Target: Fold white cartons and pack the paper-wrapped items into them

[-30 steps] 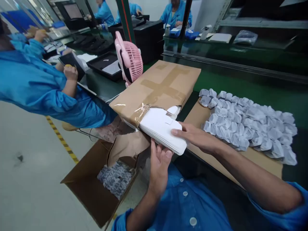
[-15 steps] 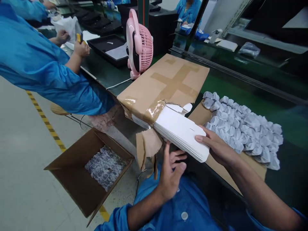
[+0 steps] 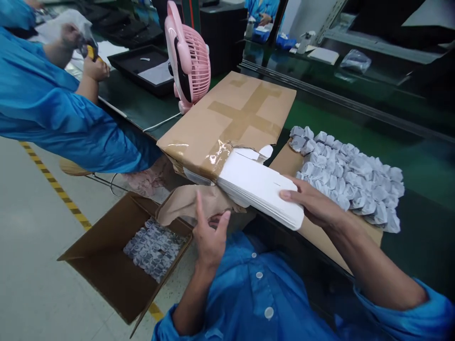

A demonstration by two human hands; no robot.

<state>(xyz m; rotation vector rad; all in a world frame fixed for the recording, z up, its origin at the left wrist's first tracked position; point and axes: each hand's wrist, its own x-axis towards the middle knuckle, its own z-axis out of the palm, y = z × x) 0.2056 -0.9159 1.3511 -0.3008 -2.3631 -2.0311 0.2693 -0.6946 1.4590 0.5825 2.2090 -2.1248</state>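
Observation:
A stack of flat white cartons juts out through the torn end of a taped cardboard box on the bench. My right hand grips the near end of that stack, thumb on top and fingers around the far side. Below the opening, a torn cardboard flap is bent out to the left. My left hand is against the flap, its index finger stretched along it and its thumb apart; the other fingers are partly curled. The inside of the box is mostly hidden.
Rows of white-paper-wrapped pieces lie on a cardboard sheet to the right. An open carton with similar pieces stands low on the left. Behind the box is a pink fan. A co-worker in a blue sleeve works at left.
My left hand has moved left, from beneath the stack to the flap, which has swung from hanging down to sticking out leftward. The right hand keeps its hold, and the view has shifted slightly.

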